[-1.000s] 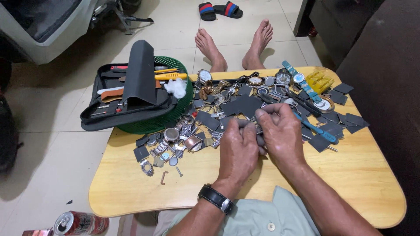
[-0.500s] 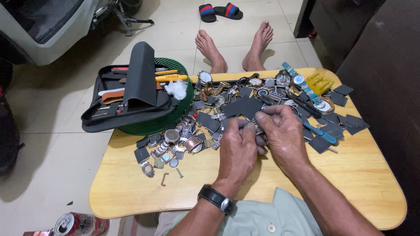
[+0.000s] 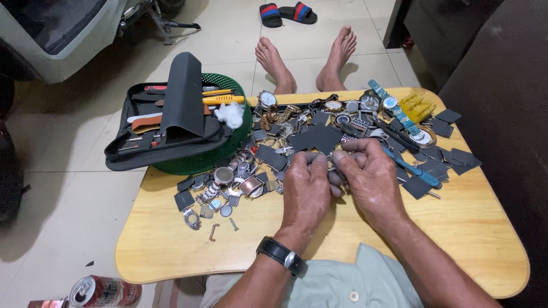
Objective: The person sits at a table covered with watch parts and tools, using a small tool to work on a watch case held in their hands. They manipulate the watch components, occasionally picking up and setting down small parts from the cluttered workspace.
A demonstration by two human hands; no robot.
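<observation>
Both hands, left hand (image 3: pixel 306 185) and right hand (image 3: pixel 368 174), pinch one small metal part (image 3: pixel 331 166).

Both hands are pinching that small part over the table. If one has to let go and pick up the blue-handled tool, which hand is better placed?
Probably the right hand. The blue-handled tool lies on the wooden table just beside it, on its outer side. The left hand would have to cross over the right one and the small part.

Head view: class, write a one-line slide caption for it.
Both hands, left and right, pinch a small metal part over a wooden table strewn with watch parts.
</observation>
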